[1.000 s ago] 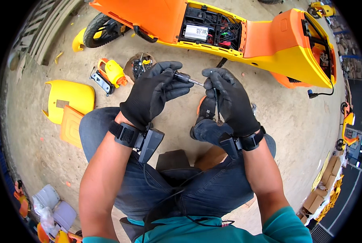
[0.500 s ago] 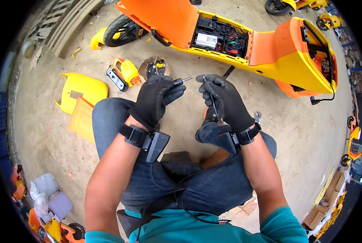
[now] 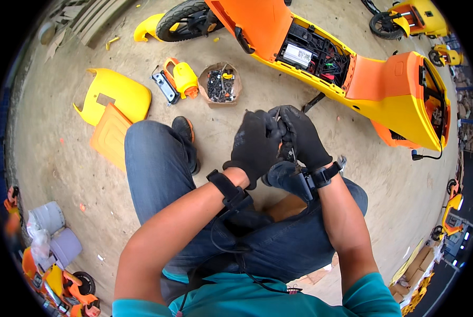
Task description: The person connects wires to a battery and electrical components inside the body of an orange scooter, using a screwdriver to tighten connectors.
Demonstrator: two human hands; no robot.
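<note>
Both of my hands wear black gloves and meet in front of my knees, fingers touching or nearly so. My left hand (image 3: 255, 145) is closed around the screwdriver, which its fingers now mostly hide; the dark handle and metal shaft show in the earlier view. Close beside it, my right hand (image 3: 302, 134) is closed on a thin metal rod (image 3: 294, 154), part of which shows below the fingers. What the fingertips touch between the hands is hidden. Ahead to the right stands a yellow and orange scooter (image 3: 392, 108), its middle compartment (image 3: 321, 55) uncovered, showing wires and a silver box.
A cardboard box (image 3: 238, 87) of small dark parts lies ahead, beside a yellow and orange part (image 3: 184, 79). Yellow (image 3: 128, 95) and orange panels (image 3: 108, 134) lie to the left. A wrench (image 3: 342, 162) is near my right knee. Buckets (image 3: 66, 245) stand at lower left.
My left hand has moved right, bringing the screwdriver up to my right hand, so the gap between them has closed. The view has shifted, showing more of the parts box.
</note>
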